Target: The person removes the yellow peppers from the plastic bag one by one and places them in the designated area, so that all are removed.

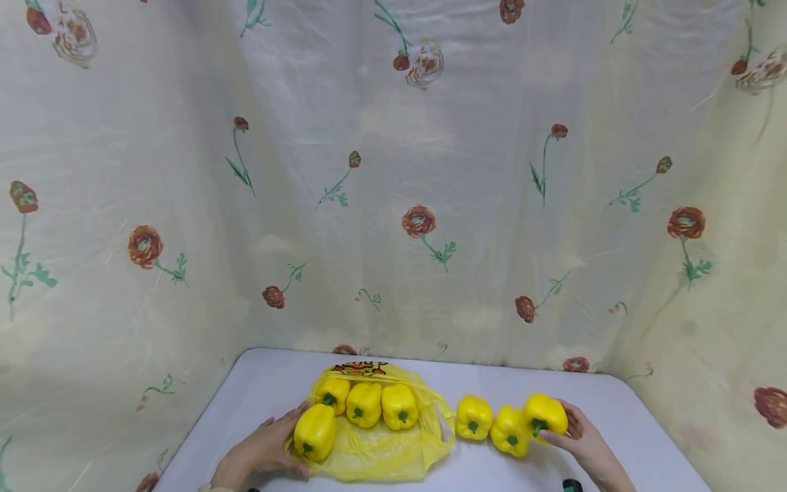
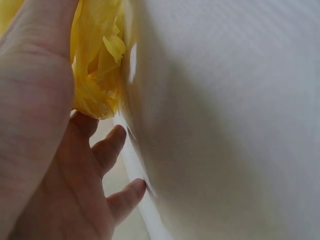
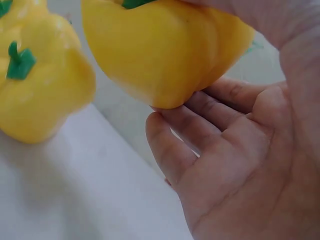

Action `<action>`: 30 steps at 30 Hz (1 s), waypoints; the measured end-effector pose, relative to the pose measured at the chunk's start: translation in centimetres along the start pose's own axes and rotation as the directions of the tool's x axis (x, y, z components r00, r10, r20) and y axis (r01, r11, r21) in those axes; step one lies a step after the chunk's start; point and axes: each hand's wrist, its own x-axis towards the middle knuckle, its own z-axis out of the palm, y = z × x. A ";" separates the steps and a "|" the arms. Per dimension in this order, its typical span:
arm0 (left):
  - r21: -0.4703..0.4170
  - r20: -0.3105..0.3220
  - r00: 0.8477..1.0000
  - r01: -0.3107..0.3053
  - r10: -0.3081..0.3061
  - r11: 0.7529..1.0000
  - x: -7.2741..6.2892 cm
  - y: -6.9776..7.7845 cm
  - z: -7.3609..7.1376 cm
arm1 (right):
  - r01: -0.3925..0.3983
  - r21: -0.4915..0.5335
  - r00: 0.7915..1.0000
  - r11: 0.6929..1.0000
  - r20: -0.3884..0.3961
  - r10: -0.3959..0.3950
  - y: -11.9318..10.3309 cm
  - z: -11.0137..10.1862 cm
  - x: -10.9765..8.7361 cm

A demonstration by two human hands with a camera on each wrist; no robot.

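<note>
My right hand (image 1: 580,436) holds a yellow bell pepper (image 1: 546,414) with a green stem between thumb and fingers. In the right wrist view the fingers curl beneath that pepper (image 3: 160,55). Left of it sit two more yellow peppers, a near one (image 1: 509,432) and another (image 1: 474,417). My left hand (image 1: 269,444), fingers spread, rests against the left edge of a yellow plastic bag (image 1: 381,454), beside a pepper (image 1: 315,433) at the bag's front left. Three further peppers (image 1: 364,404) stand in a row at the bag's mouth. In the left wrist view the crumpled bag (image 2: 97,65) meets the fingers.
A white table (image 1: 492,471) carries everything. Behind and around it hangs a pale flowered curtain (image 1: 479,273). A small dark object (image 1: 572,485) shows at the front edge of view, near my right wrist.
</note>
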 end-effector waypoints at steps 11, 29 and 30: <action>-0.009 -0.001 1.000 -0.021 0.021 1.000 0.0 -0.1 -0.1 | -0.032 0.028 0.999 0.999 -0.013 0.032 1.4 -0.3 0.4; -0.019 0.012 1.000 -0.005 0.005 1.000 0.2 -0.3 0.0 | -0.082 0.001 0.997 0.997 -0.012 0.082 2.9 -0.7 0.9; -0.018 0.013 1.000 0.000 0.000 1.000 0.2 -0.3 0.0 | -0.084 -0.005 0.996 0.996 -0.013 0.084 2.9 -0.7 0.9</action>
